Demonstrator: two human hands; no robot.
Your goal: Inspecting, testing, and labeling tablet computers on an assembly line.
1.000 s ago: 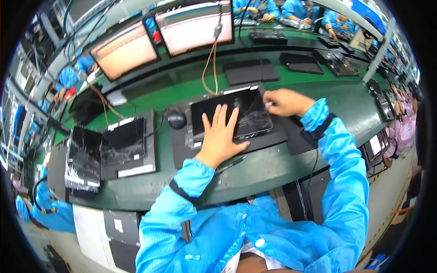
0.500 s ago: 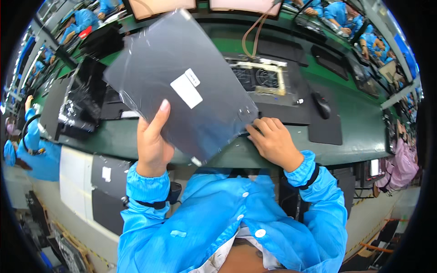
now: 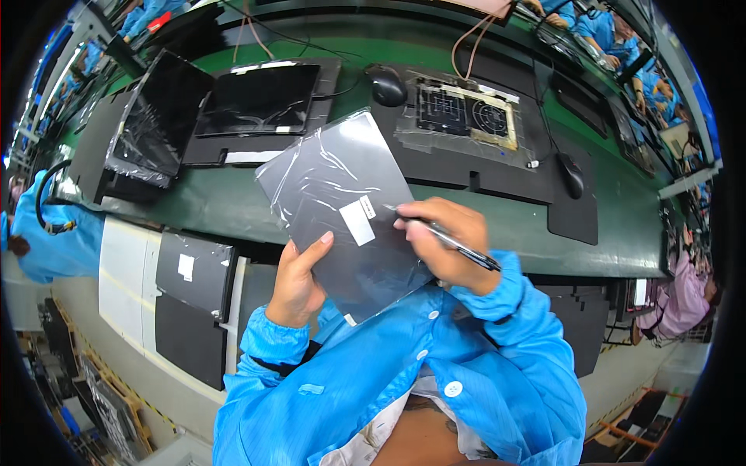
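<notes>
The panel (image 3: 342, 210) in your hands is thin and flat, so I judge it light but fragile; it looks stiff, yet such a thin plate can bend or crack if you press the middle. Its clear wrap is glossy and wrinkled, so it is probably slippery under bare fingers. It is better to hold it at the edges or under a corner, not on the face.

Your left hand (image 3: 298, 279) supports the panel from below at about 7 o'clock of it, fingers curled behind, thumb lying over the front near the label (image 3: 358, 222). Your right hand (image 3: 447, 241) is closed around a pen (image 3: 443, 238), at 4 o'clock of the panel, and the pen tip touches or nearly touches the label; I cannot tell which.

The panel is a dark grey rectangle, tilted, with one small white label a little below its centre. It is held in the air above the near edge of the green bench (image 3: 233, 206), in front of your chest. At 12 o'clock of it a black mouse (image 3: 387, 85) lies on the bench.
</notes>
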